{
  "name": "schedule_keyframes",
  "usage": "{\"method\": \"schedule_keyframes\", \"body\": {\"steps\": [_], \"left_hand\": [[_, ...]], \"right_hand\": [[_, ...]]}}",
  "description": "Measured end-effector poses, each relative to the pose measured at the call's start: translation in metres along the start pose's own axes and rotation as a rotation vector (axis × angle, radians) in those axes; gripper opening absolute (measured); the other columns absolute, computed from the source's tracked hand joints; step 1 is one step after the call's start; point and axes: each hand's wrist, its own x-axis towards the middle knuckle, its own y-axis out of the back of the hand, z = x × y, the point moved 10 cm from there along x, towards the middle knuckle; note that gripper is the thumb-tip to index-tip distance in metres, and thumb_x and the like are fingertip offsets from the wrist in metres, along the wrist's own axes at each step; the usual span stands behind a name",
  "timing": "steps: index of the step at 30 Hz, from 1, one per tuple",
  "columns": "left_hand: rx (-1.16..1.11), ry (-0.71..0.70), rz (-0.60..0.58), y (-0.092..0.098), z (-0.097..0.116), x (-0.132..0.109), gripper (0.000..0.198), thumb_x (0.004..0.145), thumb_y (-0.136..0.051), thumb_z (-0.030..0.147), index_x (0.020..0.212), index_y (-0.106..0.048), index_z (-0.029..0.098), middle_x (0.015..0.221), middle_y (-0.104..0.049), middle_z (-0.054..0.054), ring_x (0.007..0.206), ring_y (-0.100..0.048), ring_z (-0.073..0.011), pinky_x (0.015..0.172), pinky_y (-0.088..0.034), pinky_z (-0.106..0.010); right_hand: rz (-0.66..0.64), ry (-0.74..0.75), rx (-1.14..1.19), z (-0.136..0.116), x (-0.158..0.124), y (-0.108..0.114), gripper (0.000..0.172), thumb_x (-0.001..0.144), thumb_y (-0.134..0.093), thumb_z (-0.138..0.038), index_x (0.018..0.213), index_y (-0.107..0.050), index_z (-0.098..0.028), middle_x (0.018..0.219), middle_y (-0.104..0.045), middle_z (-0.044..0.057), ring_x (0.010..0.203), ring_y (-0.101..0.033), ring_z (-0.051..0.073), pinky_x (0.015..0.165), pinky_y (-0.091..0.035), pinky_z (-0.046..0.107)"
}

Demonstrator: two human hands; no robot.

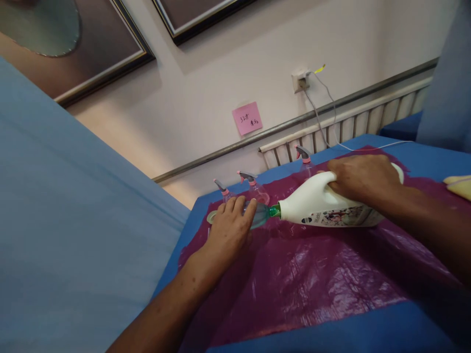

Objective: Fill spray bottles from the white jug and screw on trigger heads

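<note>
My right hand is wrapped round the handle of a white detergent jug with a printed label, tipped nearly on its side. Its mouth faces left, where a green spout shows. My left hand is closed round a clear bluish-green container that meets the spout; the fingers hide much of its shape. Just behind the left hand stand two clear spray bottles, one nearer and one at the left, with pink and grey trigger heads. A third spray bottle is partly behind the jug.
A shiny purple plastic sheet covers much of the blue table. A pale round object lies left of my left hand. Yellow cloth sits at the right edge. A white cord runs from a wall socket onto the table.
</note>
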Motion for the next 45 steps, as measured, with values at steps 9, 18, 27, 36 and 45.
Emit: {"method": "schedule_keyframes", "body": {"steps": [9, 18, 27, 36, 45], "left_hand": [[0.018, 0.001, -0.023, -0.002, 0.002, 0.001, 0.070, 0.091, -0.070, 0.014, 0.159, -0.053, 0.017, 0.156, -0.062, -0.021, 0.141, -0.061, -0.0417, 0.116, -0.053, -0.057], [0.076, -0.020, 0.020, -0.002, 0.004, 0.001, 0.073, 0.093, -0.070, 0.015, 0.162, -0.049, 0.020, 0.158, -0.061, -0.020, 0.142, -0.059, -0.0411, 0.114, -0.052, -0.055], [0.069, -0.025, -0.024, -0.001, 0.005, 0.002, 0.069, 0.095, -0.065, 0.015, 0.163, -0.049, 0.019, 0.158, -0.061, -0.019, 0.140, -0.059, -0.0399, 0.113, -0.052, -0.055], [0.056, -0.026, -0.031, -0.003, 0.005, 0.002, 0.073, 0.091, -0.067, 0.012, 0.162, -0.048, 0.019, 0.156, -0.061, -0.019, 0.137, -0.059, -0.0396, 0.108, -0.055, -0.054], [0.048, -0.035, -0.027, -0.002, 0.006, 0.003, 0.072, 0.090, -0.067, 0.010, 0.159, -0.050, 0.018, 0.154, -0.061, -0.019, 0.136, -0.059, -0.0398, 0.106, -0.057, -0.054]], "right_hand": [[-0.039, -0.015, -0.006, 0.002, 0.000, -0.004, 0.039, 0.103, -0.050, -0.043, 0.118, -0.080, -0.023, 0.115, -0.085, 0.019, 0.094, -0.077, 0.036, 0.067, -0.034, 0.042], [-0.051, -0.012, -0.021, 0.002, 0.000, -0.006, 0.038, 0.104, -0.048, -0.043, 0.116, -0.079, -0.024, 0.113, -0.085, 0.019, 0.098, -0.079, 0.038, 0.067, -0.034, 0.043], [-0.046, -0.017, -0.047, 0.006, 0.002, -0.012, 0.037, 0.103, -0.050, -0.045, 0.118, -0.079, -0.026, 0.112, -0.085, 0.016, 0.097, -0.079, 0.039, 0.069, -0.042, 0.043], [-0.042, 0.001, -0.041, 0.002, 0.001, -0.009, 0.038, 0.104, -0.047, -0.044, 0.117, -0.077, -0.025, 0.111, -0.085, 0.017, 0.097, -0.079, 0.038, 0.066, -0.034, 0.043], [-0.064, -0.006, -0.037, 0.002, 0.001, -0.008, 0.039, 0.104, -0.048, -0.045, 0.118, -0.077, -0.024, 0.114, -0.084, 0.018, 0.100, -0.079, 0.039, 0.068, -0.034, 0.043]]}}
